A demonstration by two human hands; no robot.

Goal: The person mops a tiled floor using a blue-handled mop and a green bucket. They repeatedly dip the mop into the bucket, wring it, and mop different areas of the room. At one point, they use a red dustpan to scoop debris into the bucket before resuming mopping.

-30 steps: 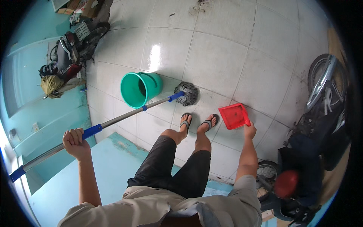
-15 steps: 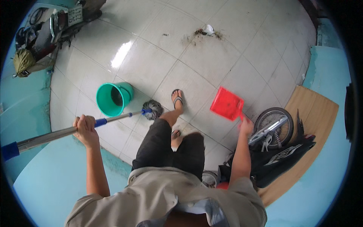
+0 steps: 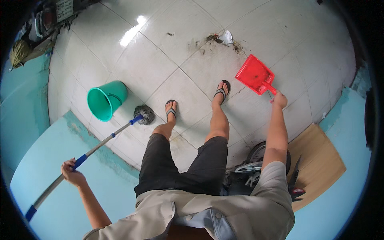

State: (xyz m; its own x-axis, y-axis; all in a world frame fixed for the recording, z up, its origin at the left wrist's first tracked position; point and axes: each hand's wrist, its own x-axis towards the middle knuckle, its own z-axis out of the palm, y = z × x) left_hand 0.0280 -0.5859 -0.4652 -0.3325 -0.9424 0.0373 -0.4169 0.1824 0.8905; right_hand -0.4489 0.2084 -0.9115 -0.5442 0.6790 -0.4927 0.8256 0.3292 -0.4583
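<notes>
My left hand (image 3: 72, 173) is wrapped round the silver-and-blue pole of a mop (image 3: 99, 145). Its grey string head (image 3: 144, 115) rests by the floor, beside a green bucket (image 3: 107, 101). Out to the right, my right hand (image 3: 280, 100) grips the handle of a red dustpan (image 3: 256, 75), with a little dark dirt showing on its pan. Ahead of my feet lies a small heap of dark debris (image 3: 214, 38) with a white scrap (image 3: 227, 37) in it. The dustpan is apart from the heap, to its near right.
A parked motorbike (image 3: 44, 20) with a yellow-green bag (image 3: 20, 53) stands at the far left. Behind my right arm are another motorbike's wheel (image 3: 258, 153) and a wooden board (image 3: 318, 158). Pale blue walls (image 3: 60, 160) border the tiled floor (image 3: 160, 52).
I have stepped forward, my right foot now ahead. The dustpan has moved up and right, closer to the debris. My left hand and the mop pole have swung lower and to the left.
</notes>
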